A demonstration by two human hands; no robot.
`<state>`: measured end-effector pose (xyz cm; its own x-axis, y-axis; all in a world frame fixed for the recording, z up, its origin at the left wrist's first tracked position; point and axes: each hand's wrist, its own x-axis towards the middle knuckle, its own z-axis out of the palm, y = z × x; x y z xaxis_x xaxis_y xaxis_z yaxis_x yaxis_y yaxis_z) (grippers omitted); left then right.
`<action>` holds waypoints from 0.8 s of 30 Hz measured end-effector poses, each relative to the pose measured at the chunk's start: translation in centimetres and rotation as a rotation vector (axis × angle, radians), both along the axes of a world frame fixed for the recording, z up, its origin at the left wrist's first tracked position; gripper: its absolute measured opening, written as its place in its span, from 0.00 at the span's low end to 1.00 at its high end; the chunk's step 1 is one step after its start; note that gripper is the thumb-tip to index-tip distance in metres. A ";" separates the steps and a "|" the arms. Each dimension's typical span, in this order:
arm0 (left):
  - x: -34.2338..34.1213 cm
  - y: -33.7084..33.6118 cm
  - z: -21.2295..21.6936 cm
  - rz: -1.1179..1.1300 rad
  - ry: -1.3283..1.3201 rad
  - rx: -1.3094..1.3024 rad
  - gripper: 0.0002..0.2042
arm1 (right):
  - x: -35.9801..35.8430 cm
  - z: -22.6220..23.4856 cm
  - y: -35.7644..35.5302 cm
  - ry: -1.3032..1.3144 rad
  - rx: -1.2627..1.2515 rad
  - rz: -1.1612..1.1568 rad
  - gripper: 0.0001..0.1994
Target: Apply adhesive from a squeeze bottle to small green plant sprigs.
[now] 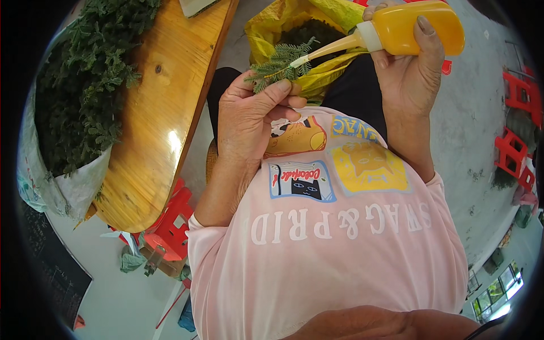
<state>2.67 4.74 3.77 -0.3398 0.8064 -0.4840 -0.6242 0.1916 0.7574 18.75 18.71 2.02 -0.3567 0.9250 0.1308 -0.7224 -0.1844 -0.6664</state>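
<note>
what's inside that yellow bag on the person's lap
The yellow bag lies open, showing a dark heap of green sprigs. The left hand, the squeeze bottle and the bag's own folds cover the rest.

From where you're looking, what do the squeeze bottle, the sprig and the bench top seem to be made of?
Squeeze bottle in the right hand: soft-looking orange plastic, smooth, with a tapered nozzle. Sprig pinched in the left hand: fine green needle-like foliage; real or artificial, I cannot tell. Bench top: wood, likely varnished, going by the knot, grain and bright glare spot.
</note>
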 end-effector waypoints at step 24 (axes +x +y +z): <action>0.3 0.1 -0.7 -0.028 -0.010 -0.028 0.06 | 1.1 -0.3 1.0 0.000 0.093 -0.096 0.13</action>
